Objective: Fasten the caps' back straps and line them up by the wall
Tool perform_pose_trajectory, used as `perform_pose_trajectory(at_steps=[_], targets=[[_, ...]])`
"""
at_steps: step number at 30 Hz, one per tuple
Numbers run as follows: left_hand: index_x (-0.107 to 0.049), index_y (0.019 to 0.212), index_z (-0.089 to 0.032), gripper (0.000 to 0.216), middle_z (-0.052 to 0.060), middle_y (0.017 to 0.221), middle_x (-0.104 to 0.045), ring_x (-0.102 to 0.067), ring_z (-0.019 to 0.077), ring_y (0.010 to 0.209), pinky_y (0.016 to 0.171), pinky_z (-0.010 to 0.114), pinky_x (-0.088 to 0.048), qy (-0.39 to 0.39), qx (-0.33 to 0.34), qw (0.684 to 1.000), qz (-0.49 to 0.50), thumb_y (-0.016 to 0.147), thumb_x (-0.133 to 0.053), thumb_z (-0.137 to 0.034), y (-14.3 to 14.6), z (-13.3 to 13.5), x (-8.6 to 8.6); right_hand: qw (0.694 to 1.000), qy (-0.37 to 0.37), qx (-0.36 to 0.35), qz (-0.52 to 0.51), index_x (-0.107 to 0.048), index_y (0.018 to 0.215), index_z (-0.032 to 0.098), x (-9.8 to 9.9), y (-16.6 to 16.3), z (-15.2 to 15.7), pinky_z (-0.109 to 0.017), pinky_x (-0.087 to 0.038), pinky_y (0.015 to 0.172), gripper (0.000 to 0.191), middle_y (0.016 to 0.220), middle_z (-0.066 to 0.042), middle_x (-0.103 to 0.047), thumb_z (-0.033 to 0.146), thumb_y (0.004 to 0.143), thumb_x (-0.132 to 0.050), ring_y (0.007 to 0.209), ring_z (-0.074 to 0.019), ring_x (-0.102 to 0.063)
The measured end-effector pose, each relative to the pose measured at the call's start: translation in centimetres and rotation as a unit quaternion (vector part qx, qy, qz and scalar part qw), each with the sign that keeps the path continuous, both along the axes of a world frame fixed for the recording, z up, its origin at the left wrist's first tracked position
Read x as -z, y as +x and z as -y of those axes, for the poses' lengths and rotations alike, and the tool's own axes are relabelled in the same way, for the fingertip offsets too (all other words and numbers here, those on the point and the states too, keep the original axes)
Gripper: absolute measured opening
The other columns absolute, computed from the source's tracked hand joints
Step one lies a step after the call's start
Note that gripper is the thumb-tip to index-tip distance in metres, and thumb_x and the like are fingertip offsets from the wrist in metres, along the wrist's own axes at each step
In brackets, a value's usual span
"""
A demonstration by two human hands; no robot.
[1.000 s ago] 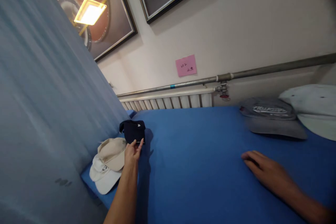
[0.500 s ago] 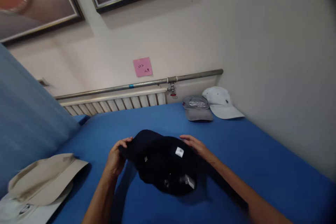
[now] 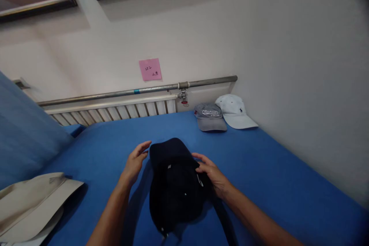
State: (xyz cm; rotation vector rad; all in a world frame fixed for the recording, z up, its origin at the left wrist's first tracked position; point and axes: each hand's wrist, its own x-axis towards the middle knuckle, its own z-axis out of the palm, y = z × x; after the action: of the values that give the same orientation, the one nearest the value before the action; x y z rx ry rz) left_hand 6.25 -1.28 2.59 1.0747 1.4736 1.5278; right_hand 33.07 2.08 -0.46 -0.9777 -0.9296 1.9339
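A dark navy baseball cap [image 3: 175,196] is in front of me over the blue bed, its brim [image 3: 170,152] pointing away. A small white tag [image 3: 200,180] shows at its right side, and a strap hangs at the near end. My right hand [image 3: 213,175] grips the cap's right edge between thumb and fingers. Beside the brim's left edge, my left hand [image 3: 137,163] has its fingers apart and holds nothing. The cap's interior is too dark to make out.
A grey cap [image 3: 211,117] and a white cap [image 3: 235,111] sit at the far right by the wall. Beige and white caps [image 3: 37,203] are stacked at the left. A radiator [image 3: 115,111] and pipe [image 3: 155,89] run behind the blue bed [image 3: 273,184]; a blue curtain [image 3: 25,134] hangs left.
The navy cap has turned so its brim points away instead of to the left. My left hand has let go of the brim, while my right hand has closed on the cap's right edge.
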Motion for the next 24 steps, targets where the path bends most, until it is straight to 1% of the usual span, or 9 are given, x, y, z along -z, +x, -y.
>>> perform_pose_trajectory(at_steps=[1,3,5,8,13,16,18,21,24], targets=[[-0.069,0.106,-0.024,0.043,0.006,0.125,-0.063,-0.049,0.026,0.124,0.11,0.044,-0.031,0.012,0.039,0.995,-0.09,0.066,-0.058,-0.011,-0.3,1.3,0.0,1.0,-0.012,0.002,-0.003,-0.054,0.114,0.026,0.0,0.1,-0.1,-0.023,-0.041,0.053,0.059,0.069,0.004,-0.06,0.012,0.057,-0.054,0.054,-0.0109,-0.054],[-0.066,0.115,-0.03,0.051,0.002,0.138,-0.053,-0.038,0.0251,0.134,0.115,0.049,-0.02,0.029,0.135,0.957,-0.256,0.071,-0.051,-0.009,-0.8,4.4,0.1,0.999,-0.034,0.001,-0.004,-0.052,0.116,0.026,0.0,0.3,-0.3,-0.023,-0.042,0.054,0.06,0.069,0.004,-0.06,0.012,0.058,-0.054,0.054,-0.0115,-0.055],[-0.058,0.125,-0.035,0.06,0.0,0.146,-0.044,-0.028,0.0238,0.14,0.115,0.052,-0.018,0.018,0.2,0.921,-0.333,0.074,-0.045,-0.006,-0.8,7.0,0.4,0.999,-0.053,0.001,0.002,-0.051,0.114,0.026,-0.2,0.4,-0.5,-0.023,-0.042,0.054,0.058,0.068,0.004,-0.06,0.011,0.058,-0.053,0.052,-0.0112,-0.054],[-0.056,0.127,-0.036,0.057,0.001,0.15,-0.038,-0.021,0.0256,0.143,0.113,0.057,-0.02,-0.002,0.216,0.902,-0.374,0.079,-0.046,-0.006,0.1,9.0,0.5,0.997,-0.076,0.001,0.008,-0.052,0.108,0.024,-0.3,0.2,-0.5,-0.023,-0.042,0.053,0.054,0.068,0.004,-0.061,0.009,0.057,-0.052,0.051,-0.0112,-0.054],[-0.073,0.087,-0.029,0.031,0.005,0.126,-0.062,-0.035,0.0313,0.136,0.113,0.057,-0.016,0.045,0.238,0.909,-0.341,0.071,-0.061,-0.006,2.3,7.7,-1.3,0.997,-0.073,0.003,0.008,-0.051,0.104,0.026,-0.1,0.2,-0.5,-0.023,-0.041,0.049,0.046,0.066,0.005,-0.06,0.012,0.06,-0.054,0.049,-0.0117,-0.053],[-0.073,0.088,-0.029,0.028,0.002,0.092,-0.072,-0.061,0.0256,0.106,0.115,0.051,-0.012,0.06,0.275,0.897,-0.341,0.074,-0.061,-0.008,2.6,6.5,-2.9,0.999,-0.049,0.013,-0.003,-0.051,0.101,0.026,-0.1,-0.1,-1.1,-0.023,-0.041,0.05,0.045,0.068,0.005,-0.06,0.014,0.058,-0.057,0.05,-0.0114,-0.053],[-0.072,0.091,-0.028,0.023,0.0,0.082,-0.07,-0.064,0.0216,0.087,0.112,0.046,-0.021,0.069,0.273,0.894,-0.349,0.079,-0.058,-0.014,2.5,5.8,-4.0,0.999,-0.025,0.024,-0.015,-0.051,0.101,0.027,-0.1,-0.6,-1.6,-0.024,-0.042,0.051,0.046,0.069,0.005,-0.06,0.015,0.057,-0.059,0.051,-0.0116,-0.054],[-0.072,0.092,-0.025,0.018,0.002,0.085,-0.07,-0.062,0.0206,0.082,0.09,0.034,-0.042,0.078,0.24,0.899,-0.358,0.083,-0.057,-0.021,2.1,4.4,-5.2,0.998,0.006,0.048,-0.036,-0.05,0.105,0.027,-0.2,-1.8,-1.9,-0.024,-0.042,0.052,0.05,0.068,0.006,-0.059,0.017,0.058,-0.061,0.051,-0.0119,-0.053],[-0.071,0.086,-0.022,0.016,0.002,0.079,-0.067,-0.056,0.017,0.071,0.067,0.025,-0.041,0.037,0.254,0.906,-0.337,0.082,-0.056,-0.022,1.8,2.4,-5.1,0.998,0.012,0.037,-0.039,-0.052,0.108,0.027,0.0,-2.6,-1.8,-0.025,-0.045,0.057,0.043,0.074,0.004,-0.062,0.024,0.066,-0.062,0.059,-0.0133,-0.058]])
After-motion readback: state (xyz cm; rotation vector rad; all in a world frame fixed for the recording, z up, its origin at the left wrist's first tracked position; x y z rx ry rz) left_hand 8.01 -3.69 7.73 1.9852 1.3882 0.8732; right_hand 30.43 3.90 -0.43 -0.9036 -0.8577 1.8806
